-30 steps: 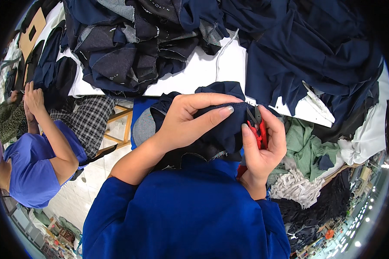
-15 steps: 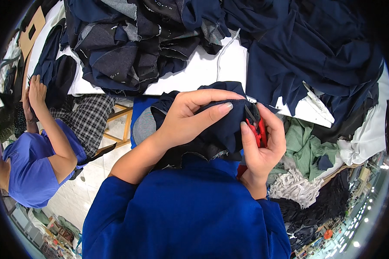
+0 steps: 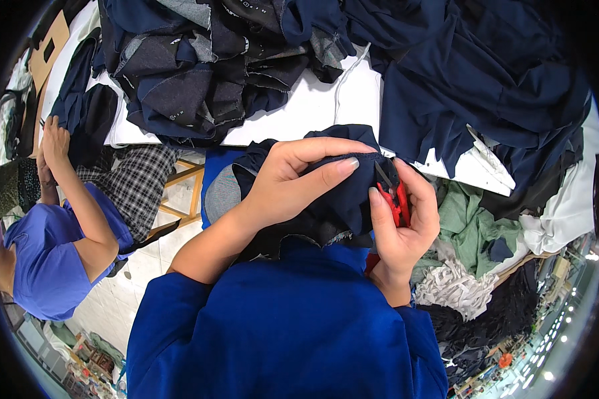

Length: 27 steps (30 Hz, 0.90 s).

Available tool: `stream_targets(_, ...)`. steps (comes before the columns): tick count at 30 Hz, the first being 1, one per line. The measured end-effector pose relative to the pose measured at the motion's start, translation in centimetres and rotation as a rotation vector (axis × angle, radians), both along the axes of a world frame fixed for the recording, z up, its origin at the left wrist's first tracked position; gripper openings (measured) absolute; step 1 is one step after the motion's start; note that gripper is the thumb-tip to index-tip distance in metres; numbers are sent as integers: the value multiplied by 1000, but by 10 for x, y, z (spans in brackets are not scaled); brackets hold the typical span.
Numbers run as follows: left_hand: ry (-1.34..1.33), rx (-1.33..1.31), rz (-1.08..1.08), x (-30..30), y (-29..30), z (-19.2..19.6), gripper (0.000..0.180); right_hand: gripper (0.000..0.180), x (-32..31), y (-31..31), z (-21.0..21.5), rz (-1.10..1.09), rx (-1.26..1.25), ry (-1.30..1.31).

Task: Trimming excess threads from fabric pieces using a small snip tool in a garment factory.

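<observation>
My left hand (image 3: 286,181) pinches the edge of a dark navy garment piece (image 3: 345,193) between thumb and fingers. The cloth bunches under that hand and hangs over my lap, with a grey knit patch (image 3: 223,196) and frayed edges showing. In my right hand (image 3: 406,233) are red-handled thread snips (image 3: 400,203), gripped between thumb and fingers. Their dark blades point up and left, against the cloth edge just beside my left fingertips. Whether the blades are closed on a thread is too small to tell.
Dark garments with frayed seams (image 3: 199,86) and navy cloth (image 3: 472,86) are heaped on the white table (image 3: 306,106). At my right lie green cloth (image 3: 476,229) and pale fabric strips (image 3: 456,289). On the left sits a co-worker in a purple-blue top (image 3: 53,256), handling dark cloth.
My right hand and the snips have shifted very slightly to the left along the cloth edge. My left hand keeps its pinch in the same place. The co-worker's hands moved a little.
</observation>
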<state>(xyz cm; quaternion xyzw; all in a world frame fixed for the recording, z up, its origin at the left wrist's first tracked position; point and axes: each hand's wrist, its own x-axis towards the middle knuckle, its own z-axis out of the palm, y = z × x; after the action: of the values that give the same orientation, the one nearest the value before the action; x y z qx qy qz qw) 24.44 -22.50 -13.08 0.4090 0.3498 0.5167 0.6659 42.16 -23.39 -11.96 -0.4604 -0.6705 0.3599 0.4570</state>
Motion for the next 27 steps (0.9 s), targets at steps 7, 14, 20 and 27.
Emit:
stream_targets(7, 1, -5, 6, 1, 0, 1, 24, 38, -6, 4, -1, -69, 93, 29)
stream_targets(14, -8, -13, 7, 1, -1, 1, 25, 37, -7, 4, -2, -77, 109, 24)
stream_targets(20, 40, 40, 27, 2, -2, 0, 25, 37, -6, 3, 1, -58, 106, -20)
stream_targets(27, 77, 60, 42, 3, -3, 0, 25, 37, -8, 4, -2, -81, 153, -23)
